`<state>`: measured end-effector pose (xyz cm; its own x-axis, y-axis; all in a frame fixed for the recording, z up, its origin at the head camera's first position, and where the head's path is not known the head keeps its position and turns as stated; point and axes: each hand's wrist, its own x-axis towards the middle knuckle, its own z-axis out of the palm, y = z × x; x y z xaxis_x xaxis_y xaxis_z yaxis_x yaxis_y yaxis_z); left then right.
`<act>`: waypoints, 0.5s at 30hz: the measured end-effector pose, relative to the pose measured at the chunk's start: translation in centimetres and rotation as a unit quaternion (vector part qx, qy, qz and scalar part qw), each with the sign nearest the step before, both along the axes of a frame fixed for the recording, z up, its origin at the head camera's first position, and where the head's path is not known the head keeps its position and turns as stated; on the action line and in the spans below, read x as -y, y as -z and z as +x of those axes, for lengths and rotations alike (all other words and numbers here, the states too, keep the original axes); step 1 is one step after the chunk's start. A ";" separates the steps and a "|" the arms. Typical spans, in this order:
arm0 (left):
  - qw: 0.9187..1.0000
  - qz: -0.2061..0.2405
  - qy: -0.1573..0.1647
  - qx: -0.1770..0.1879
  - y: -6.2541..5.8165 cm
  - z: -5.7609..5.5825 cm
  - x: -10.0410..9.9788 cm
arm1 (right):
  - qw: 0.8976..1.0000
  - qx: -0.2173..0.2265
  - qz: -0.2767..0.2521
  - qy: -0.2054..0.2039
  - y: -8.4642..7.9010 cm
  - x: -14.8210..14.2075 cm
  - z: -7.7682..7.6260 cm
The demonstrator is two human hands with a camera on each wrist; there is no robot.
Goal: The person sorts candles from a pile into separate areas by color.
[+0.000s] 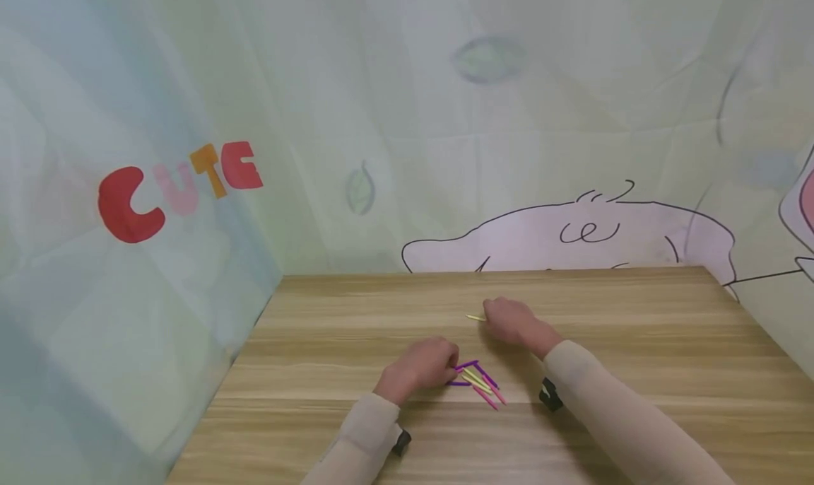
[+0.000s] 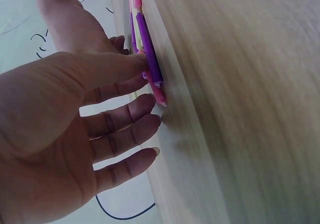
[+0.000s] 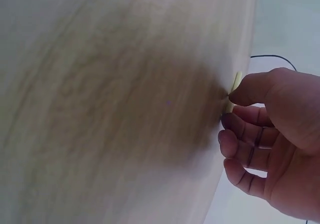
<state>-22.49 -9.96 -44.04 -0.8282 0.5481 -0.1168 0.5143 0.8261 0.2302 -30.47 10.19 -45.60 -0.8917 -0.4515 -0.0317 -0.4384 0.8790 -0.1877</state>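
Several thin coloured sticks lie in a loose pile on the wooden table: purple (image 1: 486, 375), yellow (image 1: 473, 380) and pink (image 1: 485, 398). My left hand (image 1: 422, 363) is at the pile's left edge. In the left wrist view its thumb and index finger pinch at a small purple end, beside a purple stick (image 2: 150, 49) and a pink stick (image 2: 159, 95); the other fingers spread loosely. Farther back, my right hand (image 1: 511, 321) pinches a yellow stick (image 1: 473, 317) low over the tabletop. Thumb and fingertips hide part of that stick (image 3: 237, 79) in the right wrist view.
The table (image 1: 343, 301) runs back to a printed cloth backdrop (image 1: 394, 117) with cartoon drawings. Coloured letters (image 1: 130, 206) show on the cloth at the left. Dark wrist straps (image 1: 550, 394) sit below both light sleeves.
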 end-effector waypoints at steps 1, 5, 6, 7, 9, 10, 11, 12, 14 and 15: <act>1.000 -0.001 0.001 -0.002 0.0 0.0 0.0 | 1.000 0.000 -0.001 -0.001 -0.1 0.0 0.1; 1.000 -0.005 -0.001 0.001 -0.2 0.1 0.0 | 1.000 0.000 -0.003 -0.002 -0.5 0.0 0.6; 1.000 -0.006 -0.002 0.002 -0.3 0.1 0.0 | 1.000 -0.003 0.000 -0.004 -0.6 0.0 0.7; 1.000 -0.007 -0.002 0.002 -0.3 0.1 0.1 | 1.000 -0.005 0.002 -0.006 -0.8 0.1 0.9; 1.000 -0.007 -0.002 0.004 -0.4 0.2 0.1 | 1.000 -0.006 0.002 -0.008 -1.1 0.2 1.3; 1.000 -0.006 -0.002 0.003 -0.4 0.2 0.1 | 1.000 -0.008 0.001 -0.010 -1.3 0.3 1.5; 1.000 -0.006 -0.001 0.001 -0.4 0.2 0.1 | 1.000 -0.008 0.000 -0.011 -1.4 0.4 1.7; 1.000 -0.005 0.000 0.000 -0.4 0.2 0.2 | 1.000 -0.006 -0.004 -0.014 -1.6 0.5 1.9; 1.000 -0.003 0.002 -0.002 -0.3 0.2 0.2 | 1.000 0.000 -0.017 -0.026 -1.9 0.7 2.4; 1.000 -0.002 0.003 -0.003 -0.3 0.1 0.2 | 0.999 0.007 -0.026 -0.034 -2.0 0.8 2.7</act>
